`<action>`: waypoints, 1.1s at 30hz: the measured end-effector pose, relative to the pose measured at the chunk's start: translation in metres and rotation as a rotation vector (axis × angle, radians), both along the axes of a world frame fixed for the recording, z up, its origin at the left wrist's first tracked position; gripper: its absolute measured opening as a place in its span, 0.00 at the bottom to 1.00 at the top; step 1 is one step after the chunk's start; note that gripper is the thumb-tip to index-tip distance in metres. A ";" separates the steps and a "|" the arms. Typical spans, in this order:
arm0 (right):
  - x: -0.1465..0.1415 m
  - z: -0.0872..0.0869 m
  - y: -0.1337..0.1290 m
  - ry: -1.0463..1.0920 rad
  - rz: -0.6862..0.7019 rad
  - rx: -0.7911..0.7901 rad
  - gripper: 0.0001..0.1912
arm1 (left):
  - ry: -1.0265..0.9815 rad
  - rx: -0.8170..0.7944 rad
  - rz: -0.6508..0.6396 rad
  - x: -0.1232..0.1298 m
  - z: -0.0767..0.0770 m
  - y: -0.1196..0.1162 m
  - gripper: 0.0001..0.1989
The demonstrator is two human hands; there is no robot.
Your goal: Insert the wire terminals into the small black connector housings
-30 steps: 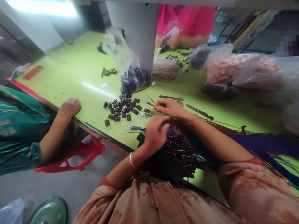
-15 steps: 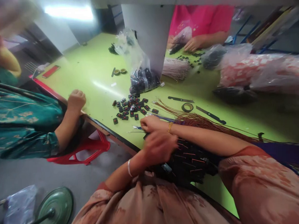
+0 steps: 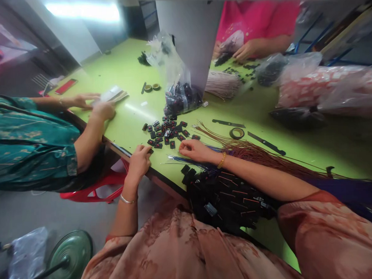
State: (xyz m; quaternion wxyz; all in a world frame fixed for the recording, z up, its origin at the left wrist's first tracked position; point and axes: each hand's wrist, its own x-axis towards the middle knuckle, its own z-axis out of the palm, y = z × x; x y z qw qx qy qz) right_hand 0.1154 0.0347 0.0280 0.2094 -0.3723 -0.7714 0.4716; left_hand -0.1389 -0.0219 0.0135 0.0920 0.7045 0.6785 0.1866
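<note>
My left hand (image 3: 139,163) is at the table's near edge, its thumb and fingers closed on a small black block, mostly covered by the fingertips. Just beyond it lies a loose pile of similar small black blocks (image 3: 166,131), many with a red mark. To the right, my right hand (image 3: 195,150) hovers low with its fingertips pinched together; what they hold, if anything, is too small to make out. Blue wires (image 3: 182,158) with bare tips lie beneath it. Brown wires (image 3: 232,145) run along behind my right forearm. A heap of black parts (image 3: 225,195) sits under that forearm.
A clear bag of black parts (image 3: 182,96) stands against a grey pillar (image 3: 190,40). Two dark blades (image 3: 266,143) and a tape roll (image 3: 236,133) lie to the right. Co-workers sit on the left, handling a pale bundle (image 3: 113,94), and across the table.
My left hand has moved left from above the black heap to the edge of the block pile. My right hand stays near the blue wires. The left co-worker now handles a pale bundle.
</note>
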 end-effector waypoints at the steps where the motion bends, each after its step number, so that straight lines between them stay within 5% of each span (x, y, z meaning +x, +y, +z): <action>1: 0.000 0.001 0.000 0.026 -0.003 -0.025 0.04 | 0.014 -0.021 0.008 0.000 0.002 -0.001 0.19; 8: 0.008 0.003 -0.003 0.067 -0.062 0.005 0.04 | -0.113 0.026 0.126 0.011 0.006 -0.003 0.06; 12: 0.012 0.008 -0.008 -0.016 -0.084 0.147 0.04 | -0.828 0.016 0.237 0.048 0.003 -0.001 0.13; 15: 0.013 0.015 -0.014 -0.066 -0.097 0.245 0.04 | -1.454 -0.241 0.200 0.079 0.003 0.001 0.14; 18: 0.014 0.021 -0.017 -0.091 -0.108 0.304 0.05 | -1.769 -0.420 0.174 0.096 0.003 0.004 0.12; 33: 0.015 0.023 -0.017 -0.134 -0.149 0.326 0.07 | -1.844 -0.480 0.109 0.098 0.006 0.005 0.11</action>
